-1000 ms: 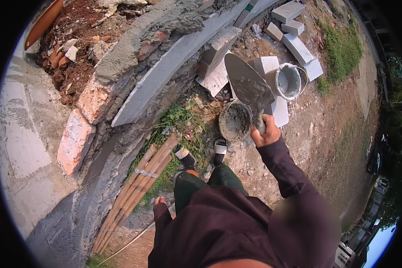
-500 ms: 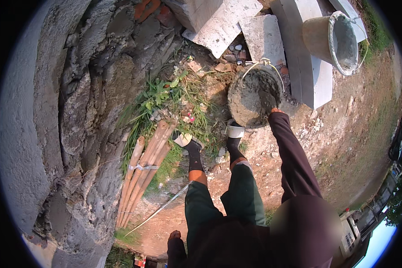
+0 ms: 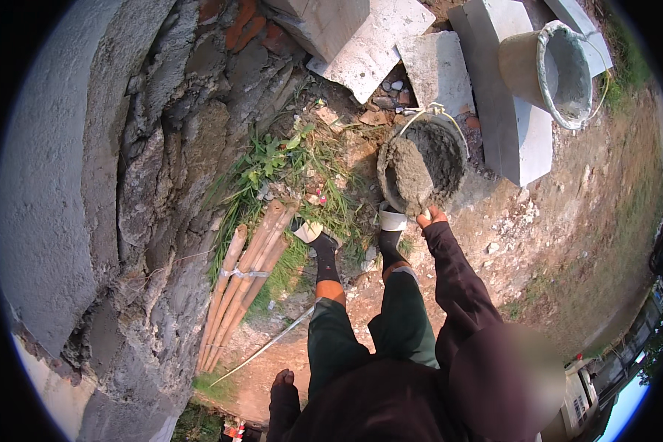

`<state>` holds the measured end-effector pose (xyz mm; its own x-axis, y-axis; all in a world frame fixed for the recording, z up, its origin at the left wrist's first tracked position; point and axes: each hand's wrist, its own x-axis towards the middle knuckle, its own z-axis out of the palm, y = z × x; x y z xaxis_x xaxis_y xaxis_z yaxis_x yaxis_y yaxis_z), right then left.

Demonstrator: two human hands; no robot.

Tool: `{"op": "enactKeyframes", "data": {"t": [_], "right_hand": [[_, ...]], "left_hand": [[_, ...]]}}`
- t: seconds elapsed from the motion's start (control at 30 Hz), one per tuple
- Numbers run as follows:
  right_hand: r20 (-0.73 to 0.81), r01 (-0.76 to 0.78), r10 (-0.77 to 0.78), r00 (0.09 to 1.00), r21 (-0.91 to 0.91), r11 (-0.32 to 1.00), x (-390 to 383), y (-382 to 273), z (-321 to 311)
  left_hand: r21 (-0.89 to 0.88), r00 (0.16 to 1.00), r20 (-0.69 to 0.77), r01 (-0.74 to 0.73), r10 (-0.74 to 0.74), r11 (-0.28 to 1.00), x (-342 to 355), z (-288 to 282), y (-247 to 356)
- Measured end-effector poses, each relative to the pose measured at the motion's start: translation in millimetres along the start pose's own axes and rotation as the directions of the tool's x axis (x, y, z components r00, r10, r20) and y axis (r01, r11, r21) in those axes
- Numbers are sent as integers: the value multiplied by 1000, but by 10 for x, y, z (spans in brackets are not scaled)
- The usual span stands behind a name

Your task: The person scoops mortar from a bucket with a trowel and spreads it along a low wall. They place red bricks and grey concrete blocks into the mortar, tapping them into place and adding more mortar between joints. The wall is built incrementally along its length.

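Note:
My right hand is closed around the handle of a trowel, whose blade lies under a long heap of wet grey mortar. The loaded trowel is over the near-left part of a mortar bucket. More mortar shows inside on the right, and the bucket's pale handle rests at the far rim. At the lower edge, my left hand hangs low beside my leg, its fingertips slightly apart and nothing visible in it. Its palm is hidden.
A second bucket lies tilted on grey concrete blocks. Left stands a rough stone wall. Tied wooden poles and a thin rod lie near my feet, beside uprooted grass.
My right hand has drawn back toward me and slightly left. The trowel, earlier dipped in the bucket's mortar, is now raised with a large heap on it. My left hand has shifted slightly.

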<state>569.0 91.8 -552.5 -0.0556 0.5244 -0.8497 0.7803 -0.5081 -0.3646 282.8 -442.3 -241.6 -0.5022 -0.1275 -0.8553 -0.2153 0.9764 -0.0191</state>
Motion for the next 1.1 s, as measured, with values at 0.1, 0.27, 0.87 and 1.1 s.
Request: {"op": "enactKeyframes", "data": {"t": [0.1,0.27,0.87,1.1], "right_hand": [[-85,89,-86,993,31,996,-241,101,-187],[-76,258,-267,961,-116,959,-1150,-559,-906],[595,810,-586,551,-212,547,-5645,-5840,-747],[680,833,-726,103,-459,-311,-6244,-6989,205]], "left_hand": [[79,999,-28,-36,38,996,-237,-68,455],[-85,998,-54,-16,11,996,-508,-129,784],[-722,960,-138,-265,243,639,255,-344,1184],[-710,720,-692,-693,61,128,-284,-1646,2173]]}}
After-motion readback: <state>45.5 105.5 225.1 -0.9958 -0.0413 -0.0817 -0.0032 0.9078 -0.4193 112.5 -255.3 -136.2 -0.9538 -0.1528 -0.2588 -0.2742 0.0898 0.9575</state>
